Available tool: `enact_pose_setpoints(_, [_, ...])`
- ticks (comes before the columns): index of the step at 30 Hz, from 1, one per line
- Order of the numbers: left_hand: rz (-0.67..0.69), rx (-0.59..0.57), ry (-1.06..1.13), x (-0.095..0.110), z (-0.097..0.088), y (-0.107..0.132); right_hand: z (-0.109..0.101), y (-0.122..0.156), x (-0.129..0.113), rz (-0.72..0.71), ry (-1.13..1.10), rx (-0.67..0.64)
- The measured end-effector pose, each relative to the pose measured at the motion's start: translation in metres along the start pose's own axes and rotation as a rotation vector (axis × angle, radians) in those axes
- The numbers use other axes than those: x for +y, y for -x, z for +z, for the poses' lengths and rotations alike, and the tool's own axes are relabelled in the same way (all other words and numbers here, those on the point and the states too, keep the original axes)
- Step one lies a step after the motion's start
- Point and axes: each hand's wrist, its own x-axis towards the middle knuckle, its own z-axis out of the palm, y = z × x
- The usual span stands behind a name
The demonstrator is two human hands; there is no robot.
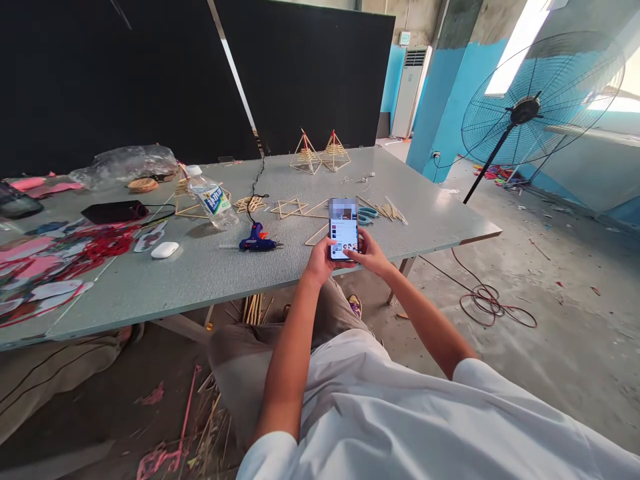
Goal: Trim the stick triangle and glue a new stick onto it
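A lit smartphone (344, 230) is held upright between both hands at the table's front edge. My left hand (321, 261) is wrapped round its lower left side. My right hand (370, 253) grips the lower right side, its thumb over the screen. Just behind the phone lie blue-handled scissors (368, 213), partly hidden by it, and a heap of thin wooden sticks (391, 211). To the left, a blue glue gun (259, 239) rests on the table, with a star-shaped stick frame (290, 209) beyond it.
Two stick pyramids (306, 156) stand at the back of the grey table (210, 267). A clear bottle (213, 200), a white case (165, 250) and red cords (113, 243) lie leftward. A large fan (525, 110) and a coiled cable (487, 303) are on the right.
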Motion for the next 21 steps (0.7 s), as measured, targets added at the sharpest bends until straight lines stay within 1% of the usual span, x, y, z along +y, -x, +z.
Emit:
enact_pose_setpoints(3, [-0.018,0.037,-0.004,0.002,0.001,0.002,-0.002,0.002,-0.005,0.01,-0.022,-0.003])
enact_pose_setpoints(7, [-0.042,0.057,0.014,0.004,0.004,0.003,-0.004,0.004,-0.01,0.11,-0.035,0.013])
enact_pose_setpoints(9, [-0.051,0.066,0.015,0.007,0.008,0.004,-0.004,0.004,-0.01,0.134,-0.059,0.027])
enact_pose_setpoints(12, [-0.04,0.075,0.013,0.013,0.011,0.013,-0.003,0.001,-0.009,0.138,-0.12,0.024])
enact_pose_setpoints(14, [-0.008,0.042,0.018,0.02,0.008,0.029,-0.003,-0.001,-0.01,0.141,-0.158,-0.002])
enact_pose_setpoints(17, [0.031,-0.003,-0.023,0.033,-0.007,0.067,-0.003,-0.001,-0.013,0.172,-0.18,-0.065])
enact_pose_setpoints(19, [0.065,0.018,-0.046,0.044,-0.021,0.098,-0.002,0.001,-0.016,0.189,-0.174,-0.079])
enact_pose_setpoints(21, [0.091,0.084,-0.071,0.056,-0.033,0.128,-0.002,0.002,-0.018,0.19,-0.167,-0.072])
